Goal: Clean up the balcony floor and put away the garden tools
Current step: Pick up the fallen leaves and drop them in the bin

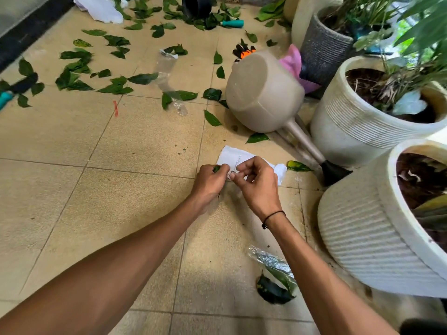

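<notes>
Kneeling-height view over a tan tiled floor (96, 201), both bare arms reaching forward.

- Left hand (210, 181): fingers curled tight round a small green leaf scrap (216, 168), which shows at the thumb.
- Right hand (256, 183): fingers bent, thumb and forefinger pinching the near edge of the white paper (232, 157); black cord at the wrist.
- Paper: crumpled, lying on the tiles just beyond the hands, beside the can's spout.
- Watering can (263, 93): beige, tipped on its side, spout ending in a black rose near the front pots.
- Leaves (75, 81): scattered across the far floor; one lies near the right forearm on a clear wrapper (273, 262).
- Teal tool (232, 23): among leaves at the top; another teal handle (6, 97) at the left edge.
- Gloves (244, 51): orange and black, behind the can.
- Pink cloth (294, 61): between can and grey pot (324, 49).
- White pots (350, 131): two ribbed, planted, along the right.
- Black pot (196, 6): overturned, far end.
</notes>
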